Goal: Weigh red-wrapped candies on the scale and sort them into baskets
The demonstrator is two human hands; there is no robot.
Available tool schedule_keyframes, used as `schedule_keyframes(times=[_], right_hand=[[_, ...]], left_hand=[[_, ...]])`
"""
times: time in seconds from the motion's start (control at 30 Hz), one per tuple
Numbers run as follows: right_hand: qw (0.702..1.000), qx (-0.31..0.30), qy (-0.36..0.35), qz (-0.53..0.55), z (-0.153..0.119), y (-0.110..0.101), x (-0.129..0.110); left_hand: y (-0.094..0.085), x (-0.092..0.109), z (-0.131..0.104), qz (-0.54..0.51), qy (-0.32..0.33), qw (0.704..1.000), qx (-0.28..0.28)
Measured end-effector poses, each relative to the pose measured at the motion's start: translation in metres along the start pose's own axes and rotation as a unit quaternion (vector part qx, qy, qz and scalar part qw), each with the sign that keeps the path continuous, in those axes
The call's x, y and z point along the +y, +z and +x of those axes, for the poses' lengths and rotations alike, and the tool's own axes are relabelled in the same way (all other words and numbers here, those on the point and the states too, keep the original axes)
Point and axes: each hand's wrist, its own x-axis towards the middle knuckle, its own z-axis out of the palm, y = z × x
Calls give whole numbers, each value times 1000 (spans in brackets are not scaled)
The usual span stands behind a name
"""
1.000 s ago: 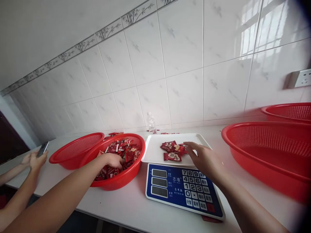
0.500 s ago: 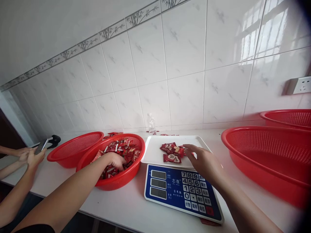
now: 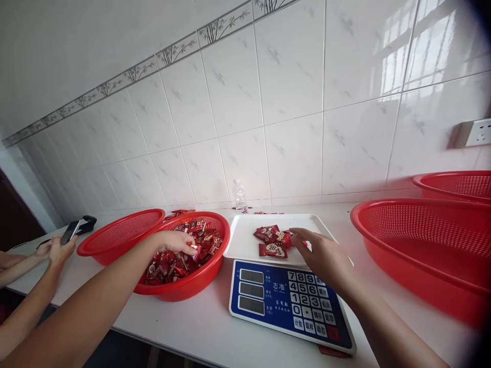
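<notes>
My left hand (image 3: 177,242) is above a red basket (image 3: 180,292) heaped with small, mostly red wrapped packets. Its fingers pinch a small red-and-white wrapped packet (image 3: 197,251). My right hand (image 3: 321,253) reaches over the white tray (image 3: 240,240) of a digital scale (image 3: 264,301), thumb and forefinger apart. Several dark red packets (image 3: 272,250) lie on the tray by its fingertips. The undersides of the right fingers are hidden, and I cannot tell whether they touch the nearest packet.
Another red basket (image 3: 123,235) stands to the left, and a large red basket (image 3: 406,255) to the right with one more behind. A clear plastic bottle (image 3: 240,197) is by the tiled wall. At far left, another person's hands (image 3: 57,250) hold a phone (image 3: 70,231).
My left hand has come up out of the packets, now with a small red-and-white one in its fingers. My right hand has stayed nearly in place over the tray.
</notes>
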Motion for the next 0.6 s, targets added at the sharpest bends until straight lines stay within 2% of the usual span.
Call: schedule_keyframes(times=[0.13,0.23,0.4,0.6], right_hand=[[1000,10,-1,4,0,2,1],[1000,16,-8,15,1,3,2],[998,40,13,40,2,-2,4],[997,59,32,43,3,-5,6]], left_hand=[[-14,6,-9,-78,28,995,46],[-14,19,-11,-112,73,989,65],[6,57,1,-102,155,981,49],[39,106,36,-19,214,977,20]])
